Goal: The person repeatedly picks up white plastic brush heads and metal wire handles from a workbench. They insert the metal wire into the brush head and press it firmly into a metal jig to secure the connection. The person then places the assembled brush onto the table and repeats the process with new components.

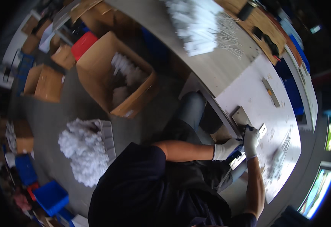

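My left hand, in a white glove with a dark blue palm, reaches in at the front edge of the work table, its fingers curled closed. Against it, my right hand, gloved the same way, has its fingers bent together in a pinch. What either hand grips is hidden by the gloves. A pale strip with holes shows on both sides of the hands and seems to run beneath them. Just beyond the right fingertips lies a flat grey metal block at the table edge.
A knife-like tool and a blurred bunch of thin wires lie on the white table top. White parts with wires are piled farther off. Left on the floor stand an open carton, a heaped basket and a blue bin.
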`<state>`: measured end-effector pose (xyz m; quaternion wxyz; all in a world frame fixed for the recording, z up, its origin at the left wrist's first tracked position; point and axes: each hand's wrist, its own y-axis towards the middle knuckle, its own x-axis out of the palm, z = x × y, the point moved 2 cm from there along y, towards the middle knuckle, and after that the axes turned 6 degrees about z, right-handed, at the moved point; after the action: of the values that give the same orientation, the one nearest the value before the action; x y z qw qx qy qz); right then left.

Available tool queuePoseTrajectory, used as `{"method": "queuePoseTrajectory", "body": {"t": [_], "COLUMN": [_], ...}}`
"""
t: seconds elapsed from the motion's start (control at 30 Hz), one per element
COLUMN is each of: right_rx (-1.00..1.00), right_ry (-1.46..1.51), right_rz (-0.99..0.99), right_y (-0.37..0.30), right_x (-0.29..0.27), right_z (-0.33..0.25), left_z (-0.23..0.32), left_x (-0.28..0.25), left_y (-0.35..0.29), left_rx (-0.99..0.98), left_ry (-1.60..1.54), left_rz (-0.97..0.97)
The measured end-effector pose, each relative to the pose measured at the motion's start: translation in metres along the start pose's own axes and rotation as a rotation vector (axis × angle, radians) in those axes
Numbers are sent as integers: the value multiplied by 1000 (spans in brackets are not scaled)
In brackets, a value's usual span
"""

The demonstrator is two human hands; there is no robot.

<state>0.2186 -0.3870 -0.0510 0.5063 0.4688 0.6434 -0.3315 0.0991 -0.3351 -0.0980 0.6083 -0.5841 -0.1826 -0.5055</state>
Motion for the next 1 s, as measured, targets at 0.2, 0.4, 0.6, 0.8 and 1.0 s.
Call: {"method": "queuePoseTrajectory", "body": {"t": [0.2, 0.4, 0.6, 0.8, 1.0], "right_rx": [151, -577, -588, -166, -127], "right_ry": [466, 49, -136, 108, 117], "right_rz": [-395, -335, -8, 39, 47], "right_y": [8, 30, 19, -4, -5], "right_x": [-18, -24, 11, 26, 15], "right_z": [-15, 20, 28, 10, -10], "left_z": [72, 114, 152, 128, 134], "left_x": [-29, -41, -42, -36, -20], "left_y": [-35, -12, -29, -98, 31], "left_rx": [62, 34, 814, 1354, 1195], "left_ry": [341, 771, 1798, 1573, 723], "left_rz": [162, -56, -14, 388, 727]}}
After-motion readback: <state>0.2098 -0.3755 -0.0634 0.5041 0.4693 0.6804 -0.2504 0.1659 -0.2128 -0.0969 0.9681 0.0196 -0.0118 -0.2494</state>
